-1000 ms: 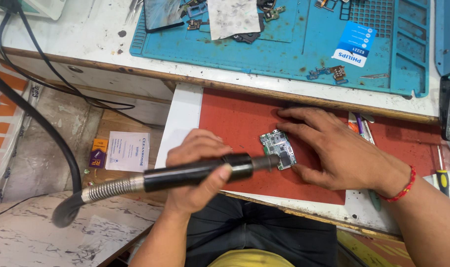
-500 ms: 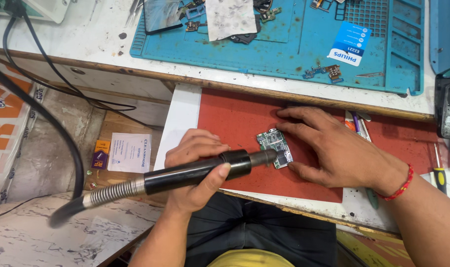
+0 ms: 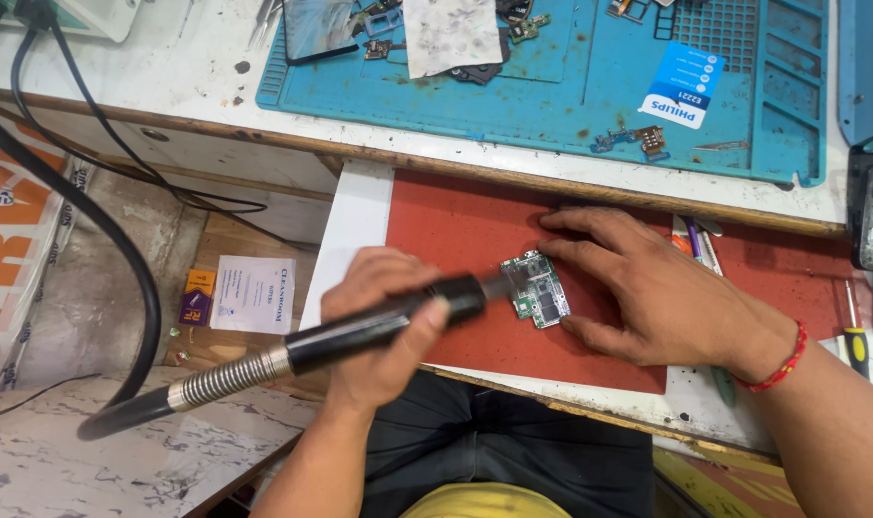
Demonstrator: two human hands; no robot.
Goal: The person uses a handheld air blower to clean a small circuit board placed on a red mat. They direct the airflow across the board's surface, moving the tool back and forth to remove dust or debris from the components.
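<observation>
A cluttered repair worktop (image 3: 216,77) carries a red mat (image 3: 455,230) at its near edge, and on that mat lies a small green circuit board (image 3: 536,291). Left of the board, the left hand (image 3: 384,321) has its grip wrapped around a black rotary handpiece (image 3: 379,326), its tip at the board's left edge. Right of the board, the right hand (image 3: 662,288) lies flat, its grip wide, fingertips pinning the board. Beyond the board lies a blue work mat (image 3: 570,86)

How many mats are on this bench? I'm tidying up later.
2: a red mat under the circuit board, and a blue mat behind it. A third may sit far right.
</observation>
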